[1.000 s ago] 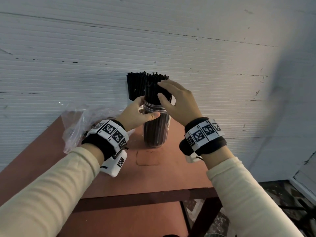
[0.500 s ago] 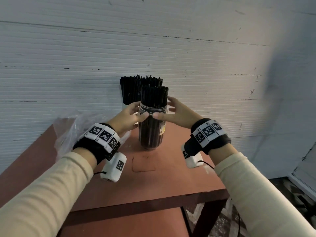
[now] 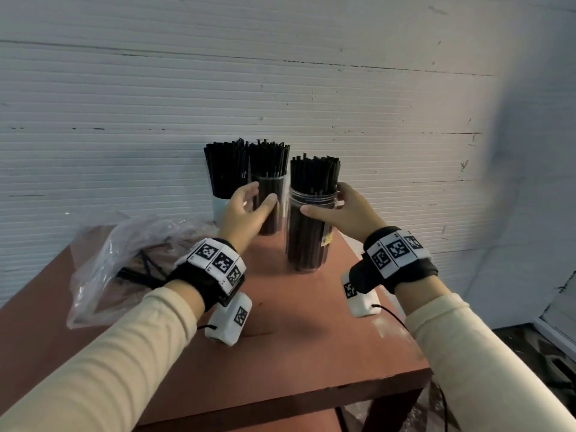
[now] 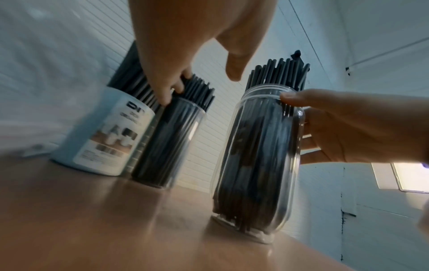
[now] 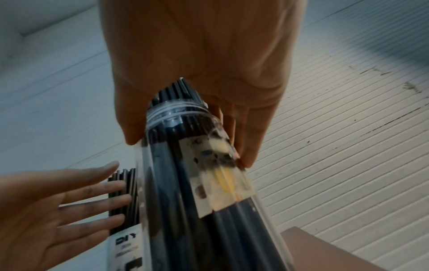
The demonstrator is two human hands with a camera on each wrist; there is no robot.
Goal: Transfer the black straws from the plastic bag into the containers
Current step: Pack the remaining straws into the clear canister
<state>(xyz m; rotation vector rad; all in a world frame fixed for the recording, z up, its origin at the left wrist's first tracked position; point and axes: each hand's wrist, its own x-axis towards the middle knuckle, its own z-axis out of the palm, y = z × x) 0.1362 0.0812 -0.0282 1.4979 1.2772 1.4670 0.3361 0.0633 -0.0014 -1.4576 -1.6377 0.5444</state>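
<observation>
Three containers of black straws stand at the back of the red-brown table (image 3: 296, 344): a light-blue labelled one (image 3: 222, 207), a clear one (image 3: 270, 210) and, nearer and to the right, a clear jar (image 3: 307, 241). My right hand (image 3: 324, 199) grips the jar below its threaded neck, thumb in front and fingers behind, as the right wrist view shows (image 5: 189, 152). My left hand (image 3: 252, 202) is open with nothing in it, in front of the middle container; its fingertips (image 4: 167, 95) reach the straw tops there. The plastic bag (image 3: 124, 260) lies at the left with a few straws inside.
A white ribbed wall (image 3: 311, 104) rises directly behind the containers. The table's right edge runs close beside the jar, and its front edge lies below my wrists. Floor (image 3: 530, 353) shows at the lower right.
My left hand has let go of the jar and moved left to the middle container. My right hand came down off the straw tops and now grips the jar, which stands further right.
</observation>
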